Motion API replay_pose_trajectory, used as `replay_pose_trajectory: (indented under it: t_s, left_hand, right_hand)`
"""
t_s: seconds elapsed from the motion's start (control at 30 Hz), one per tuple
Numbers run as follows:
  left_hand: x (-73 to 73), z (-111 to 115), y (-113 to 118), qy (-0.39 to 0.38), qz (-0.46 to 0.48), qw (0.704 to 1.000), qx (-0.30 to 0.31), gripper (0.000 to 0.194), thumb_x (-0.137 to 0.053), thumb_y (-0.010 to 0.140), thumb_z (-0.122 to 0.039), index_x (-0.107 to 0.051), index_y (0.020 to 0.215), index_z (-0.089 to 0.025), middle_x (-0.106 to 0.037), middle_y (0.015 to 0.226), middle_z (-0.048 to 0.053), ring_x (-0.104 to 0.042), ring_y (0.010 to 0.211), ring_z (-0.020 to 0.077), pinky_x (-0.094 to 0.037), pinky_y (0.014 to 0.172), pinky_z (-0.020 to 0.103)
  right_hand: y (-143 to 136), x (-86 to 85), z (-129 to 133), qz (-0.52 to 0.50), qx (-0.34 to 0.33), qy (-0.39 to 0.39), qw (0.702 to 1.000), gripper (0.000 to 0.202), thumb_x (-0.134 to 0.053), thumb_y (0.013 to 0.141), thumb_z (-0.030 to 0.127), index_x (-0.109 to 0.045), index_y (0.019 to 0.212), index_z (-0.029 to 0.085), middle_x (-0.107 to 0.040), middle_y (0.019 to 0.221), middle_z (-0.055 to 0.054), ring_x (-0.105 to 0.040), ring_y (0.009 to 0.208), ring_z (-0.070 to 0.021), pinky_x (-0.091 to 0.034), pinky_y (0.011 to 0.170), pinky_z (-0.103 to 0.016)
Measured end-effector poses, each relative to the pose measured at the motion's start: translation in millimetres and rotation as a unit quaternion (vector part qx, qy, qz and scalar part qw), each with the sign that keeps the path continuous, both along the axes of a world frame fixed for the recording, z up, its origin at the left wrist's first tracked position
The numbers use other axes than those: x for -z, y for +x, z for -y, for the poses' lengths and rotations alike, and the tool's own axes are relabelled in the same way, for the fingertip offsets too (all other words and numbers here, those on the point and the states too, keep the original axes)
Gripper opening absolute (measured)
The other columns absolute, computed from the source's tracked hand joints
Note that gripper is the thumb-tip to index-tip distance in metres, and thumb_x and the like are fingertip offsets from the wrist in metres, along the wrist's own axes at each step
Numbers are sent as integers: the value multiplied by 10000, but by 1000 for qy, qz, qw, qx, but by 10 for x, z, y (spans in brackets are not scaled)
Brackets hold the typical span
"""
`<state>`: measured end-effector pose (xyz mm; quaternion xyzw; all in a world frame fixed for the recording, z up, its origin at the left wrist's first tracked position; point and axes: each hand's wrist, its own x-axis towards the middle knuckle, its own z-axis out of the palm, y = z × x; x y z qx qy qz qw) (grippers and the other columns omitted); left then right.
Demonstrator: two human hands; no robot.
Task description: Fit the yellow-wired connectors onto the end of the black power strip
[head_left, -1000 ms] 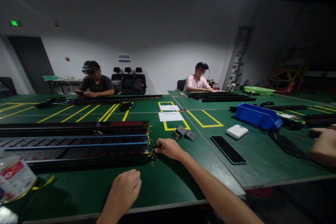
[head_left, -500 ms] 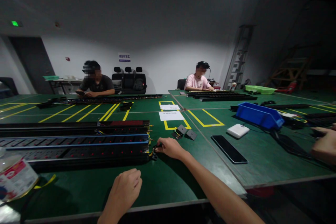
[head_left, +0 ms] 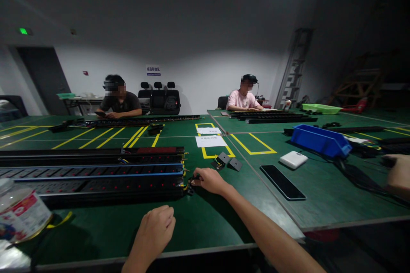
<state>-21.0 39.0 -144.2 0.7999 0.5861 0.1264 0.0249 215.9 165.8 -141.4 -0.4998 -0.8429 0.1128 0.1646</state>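
Long black strips with red dots [head_left: 128,185] and blue edges lie on the green table, their wired ends pointing right. At the end of the nearest strip, my right hand [head_left: 208,180] pinches a small dark part with wires, partly hidden by the fingers. My left hand [head_left: 156,226] rests closed near the front edge, in front of the strips; what it holds, if anything, is hidden. Beyond my right hand sit two small grey square pieces [head_left: 235,164], one with yellow wires.
A plastic jar [head_left: 24,213] stands at the left. To the right are a phone [head_left: 282,182], a white box [head_left: 294,159], a blue bin [head_left: 320,141] and black cables. Another person's hand [head_left: 399,175] is at the right edge. Two people sit across the table.
The whole view has shifted slightly, so things appear a little further right. Both my hands keep nearly the same place and pose. The other person's hand at the right has moved slightly.
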Motion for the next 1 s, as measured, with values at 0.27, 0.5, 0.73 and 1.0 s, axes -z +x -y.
replay_pose_trajectory:
  t_s: [0.27, 0.5, 0.73, 1.0]
  left_hand:
    - [-7, -1, 4, -3, -12, 1000, 1, 292, -338, 900, -105, -383, 627, -198, -503, 658, -2, -486, 609, 130, -240, 604, 297]
    - [6, -16, 1, -9, -12, 1000, -5, 287, -349, 902, -109, -421, 637, -193, -522, 671, 2, -489, 622, 128, -235, 614, 302]
    - [58, -30, -10, -1, -13, 1000, -11, 286, -365, 903, -106, -432, 639, -192, -531, 668, -1, -489, 619, 127, -233, 622, 304]
    - [51, -24, -15, 1, -6, 1000, -5, 291, -361, 906, -110, -437, 637, -191, -521, 664, -1, -483, 615, 126, -235, 614, 305]
  right_hand:
    - [8, 15, -4, -7, -8, 7, 1000, 241, -679, 908, 422, -676, 1086, 261, -727, 935, -12, -648, 813, -169, -315, 634, -246]
    - [1, 11, -6, 2, -5, 4, 1000, 241, -664, 918, 430, -670, 1090, 260, -726, 929, -8, -656, 819, -167, -312, 628, -247]
    - [-1, 19, -14, 3, -2, 4, 1000, 249, -673, 911, 429, -673, 1092, 259, -730, 928, -13, -666, 829, -178, -315, 627, -255]
    - [5, 27, -18, -7, -7, 4, 1000, 238, -677, 909, 424, -679, 1081, 259, -731, 931, -10, -660, 822, -175, -309, 621, -249]
